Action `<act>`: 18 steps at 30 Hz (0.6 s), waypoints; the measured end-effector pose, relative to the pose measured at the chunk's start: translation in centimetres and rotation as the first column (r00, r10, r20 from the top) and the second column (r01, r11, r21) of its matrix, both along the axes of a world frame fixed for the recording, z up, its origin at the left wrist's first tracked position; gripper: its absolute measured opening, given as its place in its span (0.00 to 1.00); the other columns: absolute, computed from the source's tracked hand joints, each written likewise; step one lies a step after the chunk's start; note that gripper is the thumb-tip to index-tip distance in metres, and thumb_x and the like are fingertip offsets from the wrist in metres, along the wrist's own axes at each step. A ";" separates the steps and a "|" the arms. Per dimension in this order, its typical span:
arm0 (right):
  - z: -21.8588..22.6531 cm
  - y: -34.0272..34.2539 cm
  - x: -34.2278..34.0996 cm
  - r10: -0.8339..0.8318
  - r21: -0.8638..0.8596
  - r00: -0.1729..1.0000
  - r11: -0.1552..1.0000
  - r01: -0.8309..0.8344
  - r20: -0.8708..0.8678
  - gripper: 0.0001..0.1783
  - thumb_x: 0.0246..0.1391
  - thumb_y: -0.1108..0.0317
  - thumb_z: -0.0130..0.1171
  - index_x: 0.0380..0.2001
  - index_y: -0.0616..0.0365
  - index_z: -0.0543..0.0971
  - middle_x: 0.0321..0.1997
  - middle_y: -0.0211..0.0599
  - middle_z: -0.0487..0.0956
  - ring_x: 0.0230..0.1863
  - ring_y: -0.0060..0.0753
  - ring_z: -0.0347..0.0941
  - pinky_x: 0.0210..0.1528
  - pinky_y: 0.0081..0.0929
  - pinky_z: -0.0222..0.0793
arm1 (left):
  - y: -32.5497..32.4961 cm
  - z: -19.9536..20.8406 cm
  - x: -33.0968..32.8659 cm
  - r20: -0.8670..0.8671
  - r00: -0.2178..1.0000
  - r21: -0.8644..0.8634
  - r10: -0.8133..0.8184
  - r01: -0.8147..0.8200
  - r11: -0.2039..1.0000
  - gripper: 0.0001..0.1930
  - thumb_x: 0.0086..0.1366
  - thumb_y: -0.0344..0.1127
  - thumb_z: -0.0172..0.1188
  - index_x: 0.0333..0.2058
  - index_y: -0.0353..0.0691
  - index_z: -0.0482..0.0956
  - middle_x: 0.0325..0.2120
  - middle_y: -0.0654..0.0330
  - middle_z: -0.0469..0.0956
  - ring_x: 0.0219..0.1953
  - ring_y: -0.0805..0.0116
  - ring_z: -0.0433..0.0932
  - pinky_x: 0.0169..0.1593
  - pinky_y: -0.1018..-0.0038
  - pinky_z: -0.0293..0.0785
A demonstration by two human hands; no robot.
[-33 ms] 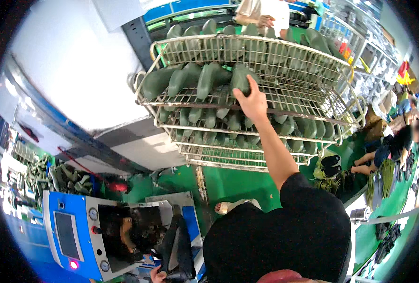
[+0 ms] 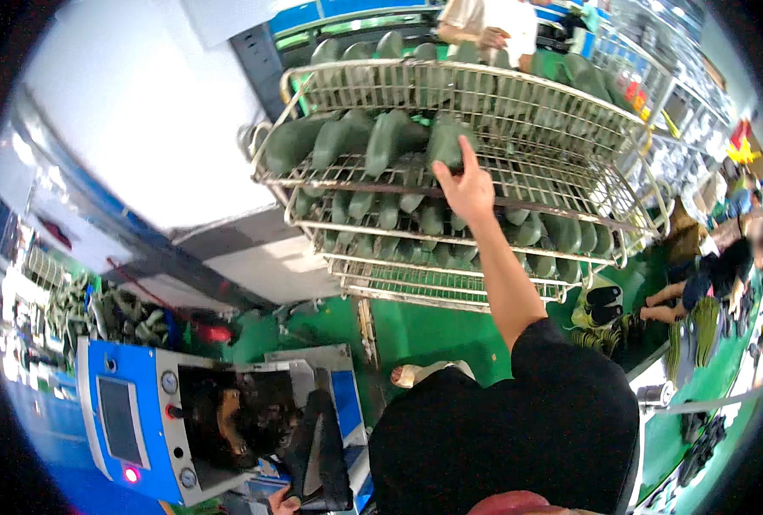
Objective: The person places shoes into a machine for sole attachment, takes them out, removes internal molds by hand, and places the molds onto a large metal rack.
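Observation:
My right hand (image 2: 470,190) reaches up to the wire rack, thumb and forefinger set around the near end of a dark green shoe last (image 2: 450,144). That last rests on the upper shelf, at the right end of a short row of similar shoe lasts (image 2: 339,142). Low in the view, my left hand (image 2: 284,501) is closed at the lower end of a black shoe upper (image 2: 323,459); most of its fingers are hidden. The upper lies beside the opening of a blue and white machine (image 2: 133,412).
The wire rack (image 2: 519,210) holds several more lasts on its tiers. A person (image 2: 493,34) stands behind it. Piled lasts (image 2: 124,318) lie at left. At right, another person (image 2: 716,275) sits near shoe parts (image 2: 605,305). A white wall panel (image 2: 150,112) flanks the rack.
The whole view has shifted slightly, with the rack a little farther right in it. My right hand stays at the same shoe last, and my left hand at the shoe upper.

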State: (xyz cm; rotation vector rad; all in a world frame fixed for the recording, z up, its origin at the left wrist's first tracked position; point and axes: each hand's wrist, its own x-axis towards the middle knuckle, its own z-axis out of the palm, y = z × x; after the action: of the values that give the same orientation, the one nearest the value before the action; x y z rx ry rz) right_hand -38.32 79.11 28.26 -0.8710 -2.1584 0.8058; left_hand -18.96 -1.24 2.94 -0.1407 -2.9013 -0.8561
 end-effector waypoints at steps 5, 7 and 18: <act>-1.0 -3.5 -1.4 -0.180 0.302 0.984 0.937 0.177 -0.018 0.45 0.58 0.40 0.57 0.67 0.64 0.64 0.68 0.56 0.68 0.67 0.58 0.66 0.69 0.45 0.60 | -10.3 3.0 17.2 -0.096 0.957 -0.084 0.275 -0.283 0.955 0.16 0.55 0.35 0.59 0.42 0.32 0.79 0.40 0.48 0.82 0.39 0.48 0.78 0.43 0.55 0.72; 1.1 -6.5 0.2 -0.206 0.439 0.978 0.883 0.168 0.040 0.39 0.56 0.43 0.60 0.56 0.69 0.73 0.56 0.58 0.77 0.56 0.61 0.73 0.59 0.49 0.69 | -2.7 12.2 17.4 0.151 0.807 0.352 0.571 -0.584 0.732 0.15 0.59 0.34 0.59 0.42 0.31 0.81 0.39 0.52 0.82 0.39 0.58 0.77 0.43 0.62 0.72; -11.7 -1.0 -8.0 -0.308 0.821 0.949 0.522 0.230 -0.070 0.54 0.46 0.31 0.61 0.49 0.82 0.68 0.45 0.71 0.75 0.49 0.72 0.71 0.65 0.62 0.53 | 5.4 7.8 21.5 0.245 0.728 -0.626 0.640 -0.385 0.678 0.08 0.54 0.37 0.59 0.31 0.42 0.81 0.28 0.51 0.81 0.39 0.54 0.80 0.47 0.59 0.71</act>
State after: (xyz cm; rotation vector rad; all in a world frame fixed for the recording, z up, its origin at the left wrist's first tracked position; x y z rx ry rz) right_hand -46.31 78.13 16.54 -0.6815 -2.0350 -0.4431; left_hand 2.51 4.14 10.70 0.9545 -3.2018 0.0734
